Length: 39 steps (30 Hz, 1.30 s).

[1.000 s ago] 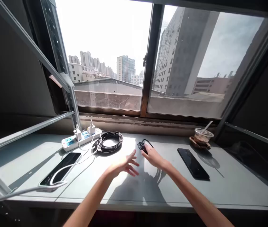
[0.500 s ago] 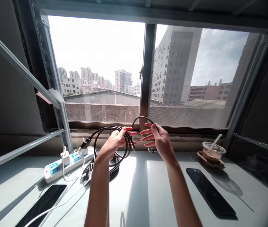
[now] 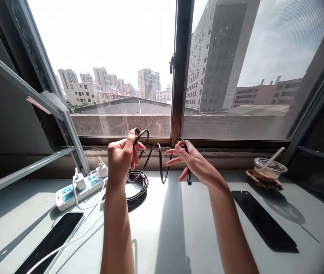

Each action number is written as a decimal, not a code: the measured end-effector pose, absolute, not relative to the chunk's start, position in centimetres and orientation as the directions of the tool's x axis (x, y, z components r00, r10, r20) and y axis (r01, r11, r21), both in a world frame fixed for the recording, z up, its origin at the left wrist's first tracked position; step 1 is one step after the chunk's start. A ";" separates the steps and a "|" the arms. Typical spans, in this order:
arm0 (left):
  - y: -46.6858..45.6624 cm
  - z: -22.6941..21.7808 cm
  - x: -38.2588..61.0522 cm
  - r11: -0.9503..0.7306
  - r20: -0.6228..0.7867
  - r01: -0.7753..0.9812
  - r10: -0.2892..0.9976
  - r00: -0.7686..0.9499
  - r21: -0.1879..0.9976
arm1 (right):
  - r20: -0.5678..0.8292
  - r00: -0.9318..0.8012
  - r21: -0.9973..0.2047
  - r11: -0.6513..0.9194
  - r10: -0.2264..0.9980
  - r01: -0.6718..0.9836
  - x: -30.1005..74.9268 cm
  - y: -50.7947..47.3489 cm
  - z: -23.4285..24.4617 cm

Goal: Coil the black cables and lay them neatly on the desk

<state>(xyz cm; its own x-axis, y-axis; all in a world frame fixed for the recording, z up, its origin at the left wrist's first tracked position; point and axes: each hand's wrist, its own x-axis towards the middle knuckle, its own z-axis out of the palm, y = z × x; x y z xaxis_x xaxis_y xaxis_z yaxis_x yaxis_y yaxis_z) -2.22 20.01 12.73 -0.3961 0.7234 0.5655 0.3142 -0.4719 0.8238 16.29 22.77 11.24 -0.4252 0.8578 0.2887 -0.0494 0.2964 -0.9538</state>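
A wavy black cable [image 3: 160,163] hangs in loose bends between my two hands above the table. My left hand [image 3: 122,154] is closed round one part of it, thumb on top, with a dark end showing above the thumb. At my right hand [image 3: 192,161] the cable arches over between thumb and fingers, and a black connector end dangles below. That hand pinches it loosely, the other fingers apart. Behind my left wrist a black coiled cable [image 3: 141,198] lies on the table, partly hidden by the forearm.
A white power strip [image 3: 64,203] with plugs and a white cord stands at the left, near a phone [image 3: 53,239]. On the right lie a black phone [image 3: 264,220] and a lidded drink cup [image 3: 268,171] on a brown holder. A window [image 3: 122,125] rises behind.
The neat loops at my left hand have opened out into loose bends between the hands. My left hand has moved left and up. The view has tilted down slightly.
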 end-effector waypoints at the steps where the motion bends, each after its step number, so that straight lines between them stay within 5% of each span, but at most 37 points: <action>1: 19.9 12.9 -1.7 -0.496 0.571 0.285 0.736 -0.363 0.820 | 0.301 -0.443 -0.951 0.300 0.844 -0.074 15.8 22.9 11.1; 7: 19.3 13.5 -1.2 -0.404 0.442 0.247 0.889 -0.118 0.880 | 0.474 -0.356 -0.881 0.439 0.806 -0.179 15.5 22.3 11.2; 10: 19.2 13.5 -2.0 -0.382 0.445 0.265 0.860 -0.248 0.885 | 0.563 -0.138 -0.827 0.553 0.815 -0.104 16.9 22.3 11.4; 13: 19.2 13.4 -2.2 -0.483 0.514 0.202 0.696 -0.501 0.852 | 0.633 0.117 -0.770 0.638 0.765 -0.009 18.8 22.7 11.6; 16: 19.2 13.3 -1.7 -0.537 0.529 0.168 0.639 -0.559 0.827 | 0.701 0.242 -0.701 0.711 0.671 0.058 20.1 22.8 11.9; 22: 20.0 12.6 0.6 -0.206 0.234 0.206 0.964 -0.123 0.956 | 0.757 0.049 -0.651 0.745 0.652 0.145 18.4 20.9 12.0; 26: 20.6 12.0 1.6 -0.196 0.197 -0.024 0.966 0.165 0.980 | 0.762 -0.142 -0.595 0.770 0.631 0.231 16.9 20.3 11.5; 30: 20.7 12.1 1.9 -0.261 0.286 -0.188 0.950 0.121 0.947 | 0.779 -0.117 -0.577 0.776 0.617 0.254 16.8 20.7 11.4; 39: 20.5 12.5 1.8 -0.428 0.411 -0.071 0.895 -0.175 0.901 | 0.671 0.049 -0.729 0.646 0.740 0.227 17.1 21.5 11.4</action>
<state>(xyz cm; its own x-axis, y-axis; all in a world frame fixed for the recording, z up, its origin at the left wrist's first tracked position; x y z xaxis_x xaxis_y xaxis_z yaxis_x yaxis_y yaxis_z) 1.84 20.51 12.51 -0.1745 0.8947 0.4112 -0.0709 -0.4279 0.9010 17.11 21.54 11.39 0.0488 0.7400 0.6709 0.2270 0.6459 -0.7289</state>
